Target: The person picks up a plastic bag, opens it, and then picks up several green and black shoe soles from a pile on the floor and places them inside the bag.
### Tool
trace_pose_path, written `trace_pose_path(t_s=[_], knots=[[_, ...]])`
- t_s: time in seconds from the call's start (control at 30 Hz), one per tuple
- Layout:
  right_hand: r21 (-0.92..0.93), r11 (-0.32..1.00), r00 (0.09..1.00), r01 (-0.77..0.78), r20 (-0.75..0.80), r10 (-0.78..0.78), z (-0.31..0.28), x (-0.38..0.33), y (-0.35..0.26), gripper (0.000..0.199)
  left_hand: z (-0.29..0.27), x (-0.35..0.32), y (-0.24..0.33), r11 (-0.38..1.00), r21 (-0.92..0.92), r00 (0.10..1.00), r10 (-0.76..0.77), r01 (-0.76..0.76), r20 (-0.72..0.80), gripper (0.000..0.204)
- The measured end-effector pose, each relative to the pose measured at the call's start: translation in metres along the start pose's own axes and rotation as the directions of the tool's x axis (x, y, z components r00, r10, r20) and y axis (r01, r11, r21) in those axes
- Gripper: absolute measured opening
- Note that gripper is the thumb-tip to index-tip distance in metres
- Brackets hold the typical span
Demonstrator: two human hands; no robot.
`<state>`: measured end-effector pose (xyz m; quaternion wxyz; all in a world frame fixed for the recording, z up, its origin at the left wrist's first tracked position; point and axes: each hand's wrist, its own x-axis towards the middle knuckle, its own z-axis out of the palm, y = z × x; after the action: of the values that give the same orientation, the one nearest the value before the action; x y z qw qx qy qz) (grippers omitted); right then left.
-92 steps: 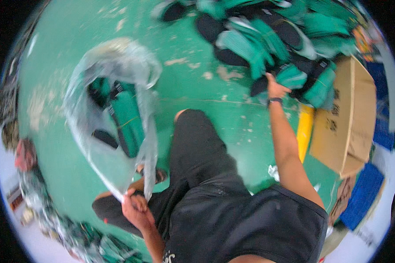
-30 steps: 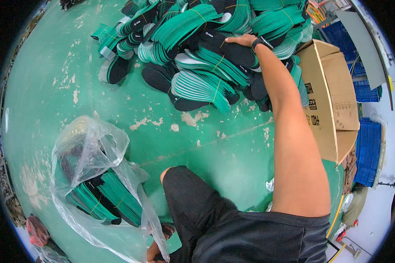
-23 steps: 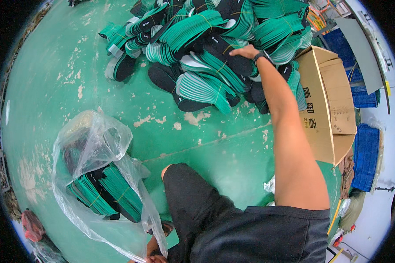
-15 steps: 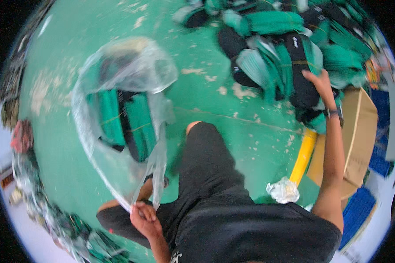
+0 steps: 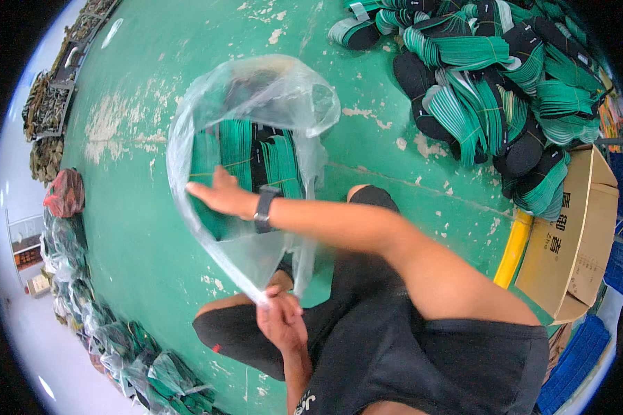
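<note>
A large clear plastic bag (image 5: pixel 187 104) lies open on the green floor in front of me. Inside it, banded bundles of green-and-black insoles (image 5: pixel 280 162) stand side by side. My left hand (image 5: pixel 282 321) is closed on the near edge of the bag, pulling it taut. Reaching across my body into the bag mouth, my right hand (image 5: pixel 227 196) spans a green bundle of insoles (image 5: pixel 203 153) at the left of the row, thumb on one side and fingers on the other. The lower part of that bundle is partly hidden by the hand and the bag film.
A heap of banded insole bundles (image 5: pixel 474 52) covers the floor at the far right. Below it stand an open cardboard box (image 5: pixel 567 235), a yellow bar (image 5: pixel 513 247) and blue slabs (image 5: pixel 576 363). Filled clear bags (image 5: pixel 111 339) and a red bag (image 5: pixel 64 194) line the left side.
My right hand has moved left from the heap into the bag, and another bundle of insoles now sits under it there. My left hand still grips the bag edge. The view has shifted.
</note>
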<state>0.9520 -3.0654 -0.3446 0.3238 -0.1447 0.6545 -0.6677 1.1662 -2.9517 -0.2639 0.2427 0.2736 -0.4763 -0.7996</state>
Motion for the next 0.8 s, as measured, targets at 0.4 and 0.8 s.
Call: trace_pose_path(t_s=[0.4, 0.8], knots=[[-0.807, 0.581, 0.799, -0.105, -0.416, -0.434, -0.19, 0.067, 0.114, 0.057, 0.004, 0.024, 0.007, 0.961, -0.256, 0.991, 0.12, -0.102, 0.056, 0.085], [0.165, 0.971, 0.978, 0.175, -0.139, -0.152, -0.223, -0.075, -0.043, 0.031, -0.039, 0.02, 0.013, 0.992, -0.068, 0.957, 0.08, -0.102, -0.28, 0.021]])
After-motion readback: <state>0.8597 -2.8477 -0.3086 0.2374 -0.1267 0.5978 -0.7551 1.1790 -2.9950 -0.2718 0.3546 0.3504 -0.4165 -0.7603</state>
